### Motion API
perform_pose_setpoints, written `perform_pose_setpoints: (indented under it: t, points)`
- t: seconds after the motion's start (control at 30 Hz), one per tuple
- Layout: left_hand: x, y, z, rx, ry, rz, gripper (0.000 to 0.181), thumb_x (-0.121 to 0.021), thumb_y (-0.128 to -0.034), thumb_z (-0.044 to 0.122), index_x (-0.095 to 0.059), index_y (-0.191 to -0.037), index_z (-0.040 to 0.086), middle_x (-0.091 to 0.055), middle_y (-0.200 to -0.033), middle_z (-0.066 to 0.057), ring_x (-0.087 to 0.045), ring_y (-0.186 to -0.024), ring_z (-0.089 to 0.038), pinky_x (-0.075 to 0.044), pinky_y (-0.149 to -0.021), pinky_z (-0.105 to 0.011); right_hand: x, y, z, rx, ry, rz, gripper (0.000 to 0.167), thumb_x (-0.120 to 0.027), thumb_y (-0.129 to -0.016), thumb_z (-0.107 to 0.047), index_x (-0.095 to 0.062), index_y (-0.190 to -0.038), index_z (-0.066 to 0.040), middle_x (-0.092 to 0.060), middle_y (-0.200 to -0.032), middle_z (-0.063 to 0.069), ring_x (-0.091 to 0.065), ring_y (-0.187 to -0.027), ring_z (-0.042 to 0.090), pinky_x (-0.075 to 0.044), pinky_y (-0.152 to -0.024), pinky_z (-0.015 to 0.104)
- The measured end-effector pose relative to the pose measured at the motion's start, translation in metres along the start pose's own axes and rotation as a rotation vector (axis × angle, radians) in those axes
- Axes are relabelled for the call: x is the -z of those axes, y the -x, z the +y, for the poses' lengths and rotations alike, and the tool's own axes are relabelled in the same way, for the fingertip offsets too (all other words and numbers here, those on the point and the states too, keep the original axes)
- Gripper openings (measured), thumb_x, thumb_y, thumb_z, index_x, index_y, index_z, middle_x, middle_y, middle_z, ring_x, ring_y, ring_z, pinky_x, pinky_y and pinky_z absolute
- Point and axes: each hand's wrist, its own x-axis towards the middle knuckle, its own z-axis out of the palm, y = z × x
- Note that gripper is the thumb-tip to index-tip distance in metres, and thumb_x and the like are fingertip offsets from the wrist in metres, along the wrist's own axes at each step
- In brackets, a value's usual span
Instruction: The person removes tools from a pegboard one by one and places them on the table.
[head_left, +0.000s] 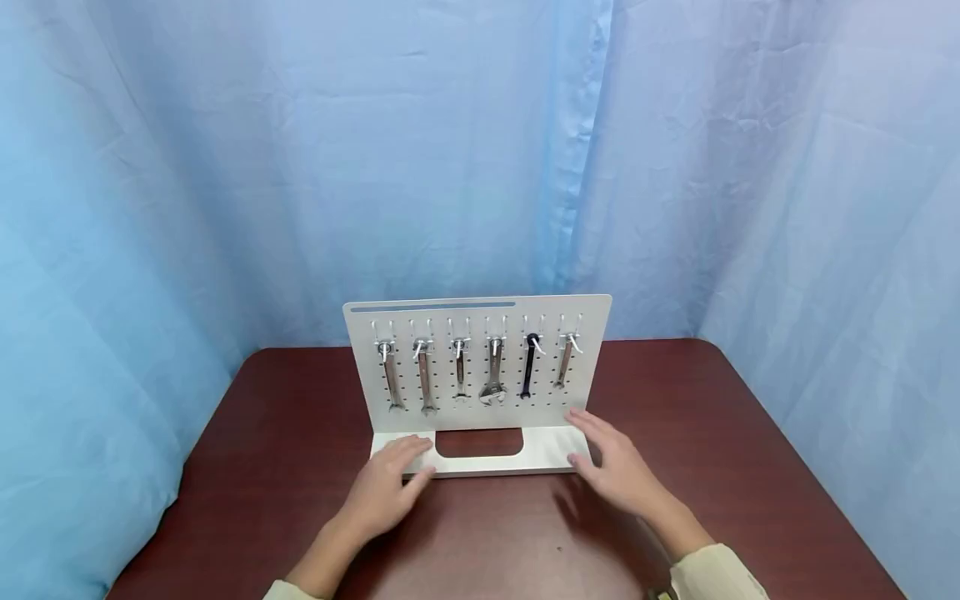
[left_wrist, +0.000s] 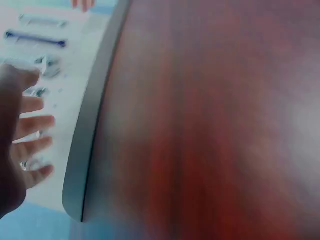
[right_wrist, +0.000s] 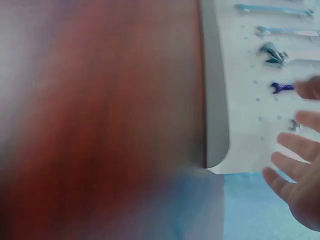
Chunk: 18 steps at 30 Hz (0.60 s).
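A white pegboard stand [head_left: 551, 412] stands upright on the table, with several wrenches hanging in a row from its hooks. Among them are a silver adjustable wrench [head_left: 492, 379], a black wrench [head_left: 528, 371] and slimmer silver wrenches, such as the one at the far right [head_left: 564, 365]. My left hand [head_left: 381, 490] is over the left end of the stand's base [head_left: 551, 450], fingers spread. At the base's right end, my right hand [head_left: 621, 468] has its fingers extended and holds nothing. Whether either hand touches the base cannot be made out. Both wrist views are blurred.
The dark red-brown table [head_left: 262, 467] extends around the stand, with rounded far corners. Light blue curtains [head_left: 420, 167] hang behind it and on both sides. A cut-out in the base shows the tabletop [head_left: 480, 443].
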Motion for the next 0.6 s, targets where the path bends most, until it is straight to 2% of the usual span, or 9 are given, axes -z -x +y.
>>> perform_pose_setpoints:
  t: [0.07, 0.17, 0.23, 0.27, 0.33, 0.37, 0.43, 0.5, 0.6]
  points:
    - [0.0, -0.005, -0.006, 0.012, 0.086, 0.202, 0.025, -0.074, -0.0888, 0.009, -0.072, -0.113, 0.002, -0.071, -0.108, -0.008, -0.065, -0.105, -0.025, -0.052, -0.087, -0.047, 0.004, -0.008, -0.001, -0.06, -0.123, 0.091, 0.049, -0.071, -0.091, -0.007, -0.059, -0.138, -0.003, -0.06, -0.137, 0.015, -0.056, -0.124, 0.038, -0.045, -0.1, 0.055]
    - [0.0, -0.013, -0.017, 0.048, 0.198, 0.481, 0.02, -0.071, -0.0815, -0.008, -0.072, -0.101, -0.001, -0.067, -0.09, -0.005, -0.063, -0.079, -0.02, -0.053, -0.068, -0.034, 0.01, -0.023, -0.002, -0.143, -0.332, 0.203, 0.038, -0.067, -0.094, 0.0, -0.063, -0.131, -0.002, -0.066, -0.126, 0.014, -0.062, -0.112, 0.036, -0.053, -0.092, 0.039]
    - [0.0, -0.018, -0.026, 0.103, 0.262, 0.606, 0.025, -0.07, -0.079, -0.014, -0.069, -0.101, -0.003, -0.063, -0.09, -0.009, -0.059, -0.076, -0.021, -0.05, -0.064, -0.029, 0.013, -0.032, -0.003, -0.172, -0.454, 0.253, 0.033, -0.065, -0.095, 0.001, -0.064, -0.128, 0.001, -0.068, -0.121, 0.017, -0.064, -0.106, 0.033, -0.053, -0.087, 0.028]
    - [0.0, -0.02, -0.03, 0.143, 0.292, 0.643, 0.027, -0.069, -0.0791, -0.014, -0.068, -0.104, -0.004, -0.062, -0.093, -0.012, -0.058, -0.078, -0.022, -0.048, -0.065, -0.027, 0.014, -0.037, -0.003, -0.183, -0.487, 0.271, 0.031, -0.065, -0.096, 0.001, -0.064, -0.127, 0.002, -0.068, -0.12, 0.018, -0.064, -0.106, 0.03, -0.052, -0.085, 0.023]
    - [0.0, -0.024, -0.038, 0.246, 0.376, 0.661, 0.035, -0.071, -0.0807, -0.014, -0.063, -0.114, -0.006, -0.059, -0.105, -0.017, -0.058, -0.091, -0.026, -0.047, -0.074, -0.027, 0.017, -0.045, -0.005, -0.197, -0.527, 0.299, 0.029, -0.064, -0.097, 0.0, -0.065, -0.125, 0.003, -0.068, -0.116, 0.021, -0.065, -0.101, 0.025, -0.049, -0.08, 0.016]
    - [0.001, -0.025, -0.043, 0.299, 0.43, 0.645, 0.041, -0.071, -0.0823, -0.013, -0.06, -0.121, -0.005, -0.058, -0.112, -0.019, -0.057, -0.1, -0.028, -0.047, -0.08, -0.031, 0.018, -0.049, -0.006, -0.201, -0.541, 0.307, 0.028, -0.064, -0.097, 0.0, -0.064, -0.125, 0.005, -0.068, -0.114, 0.023, -0.065, -0.098, 0.024, -0.049, -0.079, 0.015]
    - [0.001, -0.027, -0.051, 0.393, 0.522, 0.573, 0.054, -0.071, -0.0856, -0.01, -0.051, -0.135, -0.003, -0.055, -0.126, -0.021, -0.053, -0.115, -0.031, -0.044, -0.089, -0.038, 0.021, -0.055, -0.011, -0.209, -0.565, 0.318, 0.028, -0.063, -0.098, 0.001, -0.063, -0.125, 0.007, -0.067, -0.112, 0.026, -0.066, -0.095, 0.026, -0.05, -0.077, 0.016]
    - [0.001, -0.029, -0.059, 0.463, 0.614, 0.477, 0.063, -0.07, -0.0878, -0.009, -0.042, -0.144, -0.001, -0.053, -0.133, -0.024, -0.051, -0.121, -0.034, -0.042, -0.095, -0.044, 0.026, -0.06, -0.018, -0.21, -0.591, 0.322, 0.029, -0.061, -0.098, 0.003, -0.062, -0.125, 0.009, -0.066, -0.109, 0.029, -0.067, -0.092, 0.031, -0.052, -0.076, 0.018]
    - [-0.003, -0.031, -0.069, 0.514, 0.659, 0.329, 0.064, -0.069, -0.0892, -0.009, -0.039, -0.146, -0.003, -0.055, -0.133, -0.027, -0.055, -0.117, -0.037, -0.046, -0.095, -0.04, 0.031, -0.067, -0.023, -0.222, -0.626, 0.319, 0.028, -0.061, -0.098, 0.003, -0.061, -0.125, 0.01, -0.064, -0.105, 0.03, -0.068, -0.089, 0.035, -0.055, -0.077, 0.024]
